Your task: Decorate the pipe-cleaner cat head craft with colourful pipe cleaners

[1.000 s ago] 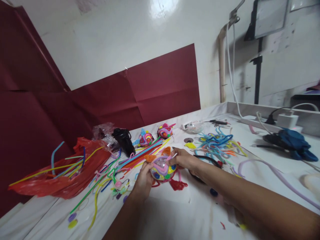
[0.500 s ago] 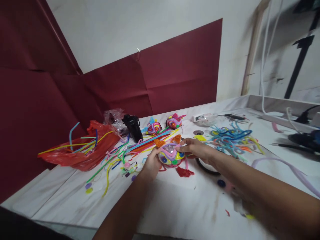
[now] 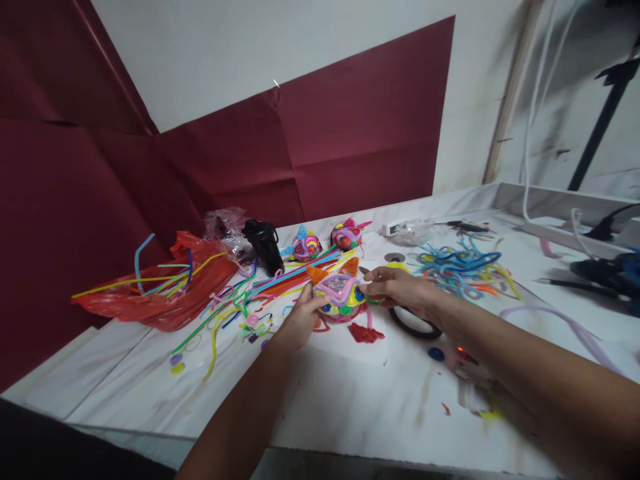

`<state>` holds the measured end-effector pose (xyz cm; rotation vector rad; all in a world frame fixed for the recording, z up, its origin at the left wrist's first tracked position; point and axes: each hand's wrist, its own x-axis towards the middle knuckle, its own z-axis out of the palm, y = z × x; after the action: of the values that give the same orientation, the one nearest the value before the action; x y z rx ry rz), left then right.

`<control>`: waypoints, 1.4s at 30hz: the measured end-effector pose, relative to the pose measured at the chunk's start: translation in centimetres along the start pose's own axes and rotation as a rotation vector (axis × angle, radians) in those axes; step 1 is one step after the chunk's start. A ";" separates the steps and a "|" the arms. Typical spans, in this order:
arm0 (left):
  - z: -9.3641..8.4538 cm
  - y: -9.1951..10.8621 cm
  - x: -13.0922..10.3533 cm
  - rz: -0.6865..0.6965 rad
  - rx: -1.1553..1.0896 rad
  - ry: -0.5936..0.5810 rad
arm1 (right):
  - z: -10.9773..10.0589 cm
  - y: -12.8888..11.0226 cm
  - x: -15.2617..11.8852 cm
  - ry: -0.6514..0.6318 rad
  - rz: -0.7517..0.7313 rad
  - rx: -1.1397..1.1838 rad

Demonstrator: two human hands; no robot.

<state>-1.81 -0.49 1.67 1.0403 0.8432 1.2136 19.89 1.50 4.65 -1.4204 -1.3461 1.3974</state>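
The left hand is clamped on the near-left side of 1 round, eared ornament, which sits low over the white tabletop. The right hand has its fingertips at the ornament's right edge; whether they pinch it or only touch it, one cannot tell. Step in hand, as judged: steadying the body while its right side is worked by fingertip. Any further work there calls for a firm left hold and light right-hand pressure, sparing the 2 orange ears. Scissors lie partly under the right hand, near its fingers. A red fuzzy piece lies just below the ornament. Beyond are loose pipe cleaners and 2 similar ornaments.
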 end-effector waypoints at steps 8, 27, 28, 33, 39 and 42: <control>-0.7 -0.1 0.1 -0.019 0.101 -0.048 | 0.1 0.2 -0.1 -0.028 -0.041 -0.009; -1.8 -0.9 0.4 -0.038 0.236 -0.094 | 2.6 1.1 1.2 0.143 -0.200 -0.305; -1.8 -1.0 0.5 -0.033 0.244 -0.098 | 2.6 1.1 1.2 0.141 -0.198 -0.306; -1.9 -1.2 0.5 -0.023 0.244 -0.094 | 2.9 1.0 1.3 0.148 -0.177 -0.298; -1.9 -1.2 0.6 -0.021 0.225 -0.104 | 3.1 0.8 1.3 0.146 -0.182 -0.270; -2.0 -1.4 0.7 -0.016 0.226 -0.099 | 3.1 0.8 1.3 0.141 -0.188 -0.261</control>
<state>-3.14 0.48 -0.30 1.2631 0.9244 1.0607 16.80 2.05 3.15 -1.4842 -1.5664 1.0096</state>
